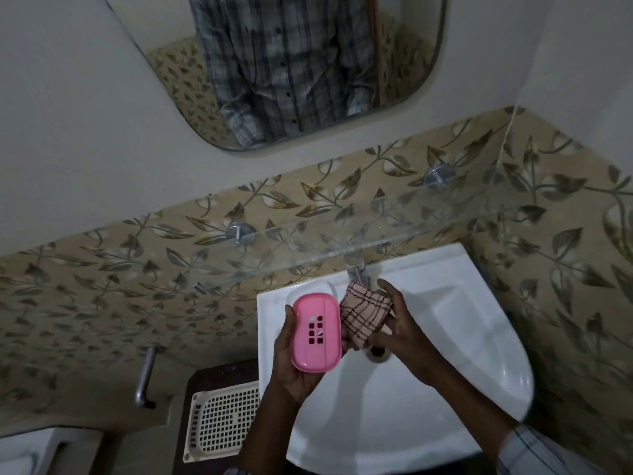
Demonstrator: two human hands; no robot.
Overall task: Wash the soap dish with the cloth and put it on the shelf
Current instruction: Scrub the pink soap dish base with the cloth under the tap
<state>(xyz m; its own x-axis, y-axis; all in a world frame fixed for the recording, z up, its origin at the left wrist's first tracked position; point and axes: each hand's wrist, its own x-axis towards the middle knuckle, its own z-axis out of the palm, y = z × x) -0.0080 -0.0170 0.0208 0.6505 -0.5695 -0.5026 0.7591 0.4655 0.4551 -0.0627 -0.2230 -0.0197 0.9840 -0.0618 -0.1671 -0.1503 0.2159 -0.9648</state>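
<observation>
A pink plastic soap dish (317, 332) with several drain holes in its middle is held flat in my left hand (291, 368), over the left side of the white sink (479, 337). My right hand (400, 327) grips a folded pink checked cloth (364, 313), whose edge touches the dish's right rim. Both are just in front of the tap (356, 269). A glass shelf (342, 228) runs along the tiled wall above the sink, on two metal brackets.
A mirror (291, 63) hangs above the shelf. A cream perforated basket (222, 419) stands on a dark stand left of the sink. A metal pipe (145, 375) juts from the wall on the left. The drain (378, 353) lies under my right hand.
</observation>
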